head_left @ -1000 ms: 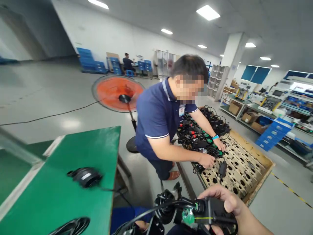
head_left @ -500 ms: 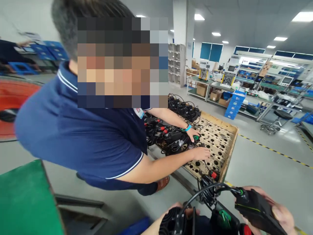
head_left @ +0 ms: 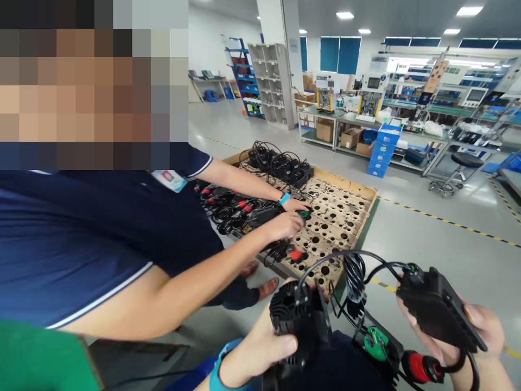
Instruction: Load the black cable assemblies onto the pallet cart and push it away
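Note:
My left hand [head_left: 260, 353], with a blue band at the wrist, is closed round a round black finned device [head_left: 293, 315]. My right hand [head_left: 484, 326] grips a flat black box [head_left: 442, 309] by its side. A black cable [head_left: 345, 253] arches between the finned device and the box. Between my hands hang a coiled, tied black cable [head_left: 355, 279], a green part [head_left: 376, 342] on a black body, and a red-and-black connector [head_left: 421, 366] close to my right wrist. The lower ends of these things are partly hidden.
A co-worker in a navy shirt [head_left: 171, 233] leans over a pallet-like board with round holes [head_left: 337, 217], both hands at black cabled units [head_left: 232, 209] with red connectors. More black units [head_left: 280, 165] stand behind. A green table [head_left: 44, 358] is at lower left, blue bins [head_left: 382, 152] farther off.
My left hand and the finned device have come up into fuller view. The view has shifted, so the co-worker appears farther left. The co-worker's near hand has drawn back toward the other one.

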A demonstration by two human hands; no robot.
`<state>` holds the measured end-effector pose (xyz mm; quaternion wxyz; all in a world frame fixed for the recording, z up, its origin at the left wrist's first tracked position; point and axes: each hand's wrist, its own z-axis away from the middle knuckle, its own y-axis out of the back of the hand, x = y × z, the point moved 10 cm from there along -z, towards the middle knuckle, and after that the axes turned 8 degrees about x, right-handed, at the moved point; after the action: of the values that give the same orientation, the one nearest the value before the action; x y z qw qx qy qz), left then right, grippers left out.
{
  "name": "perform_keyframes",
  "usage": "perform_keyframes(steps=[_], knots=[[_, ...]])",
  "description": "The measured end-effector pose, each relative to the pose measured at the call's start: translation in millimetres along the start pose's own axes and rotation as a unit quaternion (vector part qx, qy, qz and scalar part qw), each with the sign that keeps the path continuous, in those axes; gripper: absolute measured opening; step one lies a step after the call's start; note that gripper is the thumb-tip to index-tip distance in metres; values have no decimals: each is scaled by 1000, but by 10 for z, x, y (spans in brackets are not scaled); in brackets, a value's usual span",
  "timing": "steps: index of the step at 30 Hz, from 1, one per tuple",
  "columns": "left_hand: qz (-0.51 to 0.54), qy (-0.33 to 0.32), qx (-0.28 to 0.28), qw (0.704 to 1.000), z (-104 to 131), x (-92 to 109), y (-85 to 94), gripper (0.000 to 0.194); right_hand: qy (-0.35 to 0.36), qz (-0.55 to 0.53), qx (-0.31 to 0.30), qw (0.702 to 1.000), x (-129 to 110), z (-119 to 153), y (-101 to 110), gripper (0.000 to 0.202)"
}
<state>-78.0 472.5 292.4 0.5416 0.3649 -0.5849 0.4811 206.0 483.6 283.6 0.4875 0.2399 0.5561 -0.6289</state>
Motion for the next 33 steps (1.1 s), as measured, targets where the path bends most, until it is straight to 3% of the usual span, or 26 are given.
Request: perform_keyframes(steps=[3,5,7,11,13,16,19,24,29,33], knots=[[-66,-33,112,991,-412,68,-67,83,16,-84,-94,992,-479,-300,-115,55],[-132,-70,194,969,-646,210,-81,82,22,-96,-125,987,-773,-517,-97,51],[-217,-120,283,926,-805,439,-62,77,19,-92,-154,984,-1018,-731,-93,50],[-340,-220,427,808,-975,934,-22,76,25,-71,-214,974,-1402,-1162,-247,51],[-362,-260,472,760,-1068,1128,5,77,53,-75,-208,974,-1556,-1419,-332,49],[-370,-302,514,713,-1277,1348,101,73,91,-100,-191,972,-1668,-1780,-469,42],[-354,-322,534,697,-1574,1478,263,67,100,-137,-173,970,-1633,-2097,-564,33],[-335,-325,524,712,-2206,1522,517,65,78,-164,-143,973,-1389,-2596,-619,32],[-355,-313,563,678,-2667,1471,812,68,-47,-115,-109,986,-640,-3103,-662,54],[-431,-288,584,625,-2947,1399,1004,70,-116,-47,-198,972,-103,-3322,-896,69]])
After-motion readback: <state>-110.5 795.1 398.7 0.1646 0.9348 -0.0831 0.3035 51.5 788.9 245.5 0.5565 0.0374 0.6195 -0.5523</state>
